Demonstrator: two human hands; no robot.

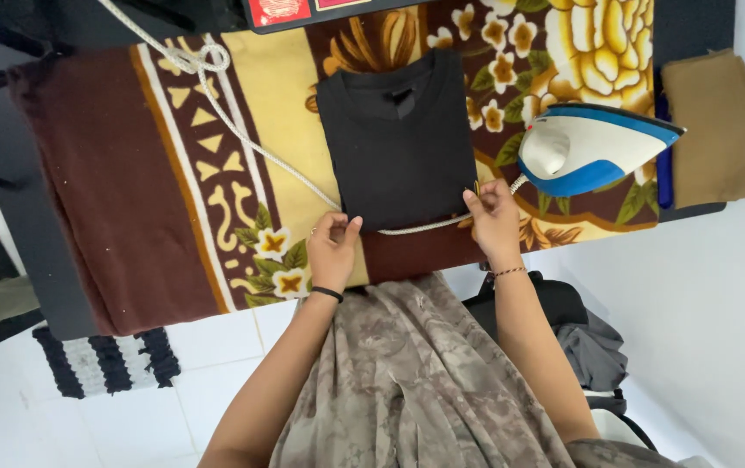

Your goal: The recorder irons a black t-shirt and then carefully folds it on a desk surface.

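Now: folded black cotton t-shirt (396,139) lies on floral blanket (216,173), just left of blue-white iron (593,149). Left hand (331,251) and right hand (494,218) pinch its near corners. Soft, light, limp fabric; prob. best gripped at hem corners.

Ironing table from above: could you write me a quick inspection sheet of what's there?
Surface: table covered by a brown and yellow floral blanket.
Job's things: folded black T-shirt; blue and white iron lying beside it.
Clutter: folded tan cloth at the far right.
Hands: left hand and right hand pinch the shirt's near edge.
Cables: white iron cord crosses the blanket.
Surroundings: white tiled floor, striped mat.
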